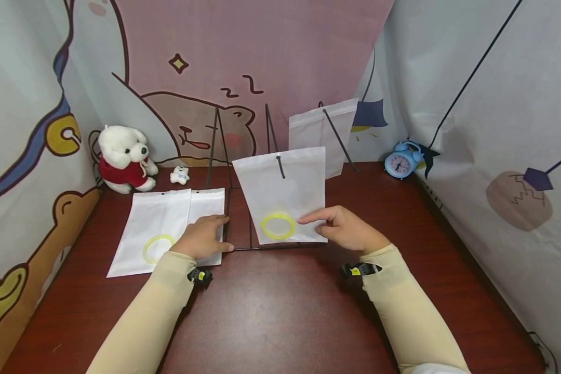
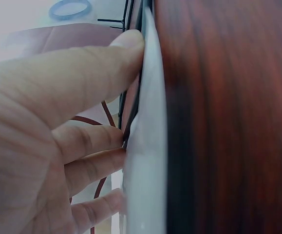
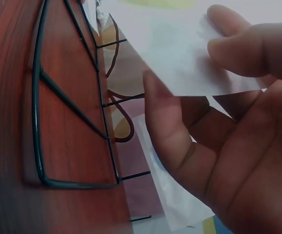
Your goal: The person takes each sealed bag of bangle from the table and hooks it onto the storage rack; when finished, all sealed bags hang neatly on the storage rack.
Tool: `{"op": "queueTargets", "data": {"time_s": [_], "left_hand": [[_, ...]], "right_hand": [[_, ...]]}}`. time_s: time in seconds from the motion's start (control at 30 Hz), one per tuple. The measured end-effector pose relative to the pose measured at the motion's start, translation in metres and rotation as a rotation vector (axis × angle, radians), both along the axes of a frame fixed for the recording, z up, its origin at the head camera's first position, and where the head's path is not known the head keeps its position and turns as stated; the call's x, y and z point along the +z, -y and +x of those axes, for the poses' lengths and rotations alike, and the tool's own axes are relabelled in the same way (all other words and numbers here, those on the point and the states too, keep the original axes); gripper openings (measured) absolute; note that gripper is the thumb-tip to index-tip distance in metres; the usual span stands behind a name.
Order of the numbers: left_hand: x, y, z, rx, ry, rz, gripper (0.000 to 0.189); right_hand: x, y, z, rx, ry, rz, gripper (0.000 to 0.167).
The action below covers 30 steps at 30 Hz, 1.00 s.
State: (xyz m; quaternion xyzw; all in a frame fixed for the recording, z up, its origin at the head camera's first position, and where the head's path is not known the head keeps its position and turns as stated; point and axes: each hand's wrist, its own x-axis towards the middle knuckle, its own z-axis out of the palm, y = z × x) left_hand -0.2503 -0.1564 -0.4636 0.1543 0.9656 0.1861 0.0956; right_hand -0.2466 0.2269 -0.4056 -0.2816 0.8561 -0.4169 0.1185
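A white flat bag [image 1: 282,192] with a yellow ring [image 1: 278,226] near its bottom hangs by its top hole from a hook of a black wire rack [image 1: 250,218]. At its lower right corner my right hand [image 1: 348,231] touches it, index finger extended; in the right wrist view, the bag corner [image 3: 165,78] lies among the fingers. My left hand [image 1: 200,238] rests over white bags [image 1: 163,223] lying flat on the table. Its thumb and fingertips are against the rack's left edge and a bag edge [image 2: 148,126] in the left wrist view.
Another white bag [image 1: 310,130] hangs on a hook farther back right. A white toy dog [image 1: 123,156] in red and a small white figure [image 1: 179,175] stand at the back left. A blue alarm clock [image 1: 400,160] stands at the back right. Printed curtains enclose the brown table [image 1: 271,311].
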Motion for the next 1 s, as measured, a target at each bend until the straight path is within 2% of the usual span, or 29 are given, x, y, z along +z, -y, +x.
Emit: {"op": "queueTargets", "data": {"time_s": [0.23,0.4,0.7,1.0], "left_hand": [[0.001,-0.0003,0.0002,0.003,0.009,0.006,0.084],[0.0013,-0.0002,0.0007,0.002,0.007,0.008,0.084],[-0.0003,0.0012,0.0003,0.003,-0.01,0.001,0.083],[0.0004,0.0004,0.001,0.0,-0.012,0.009,0.084]], "right_hand": [[-0.005,-0.0026,-0.0026,-0.024,0.05,-0.028,0.049],[-0.0052,-0.0021,-0.002,-0.08,0.098,-0.102,0.049],[-0.0064,-0.0019,-0.0047,-0.146,0.051,-0.229,0.045],[-0.0105,-0.0029,-0.0088,-0.21,0.048,-0.308,0.044]]}}
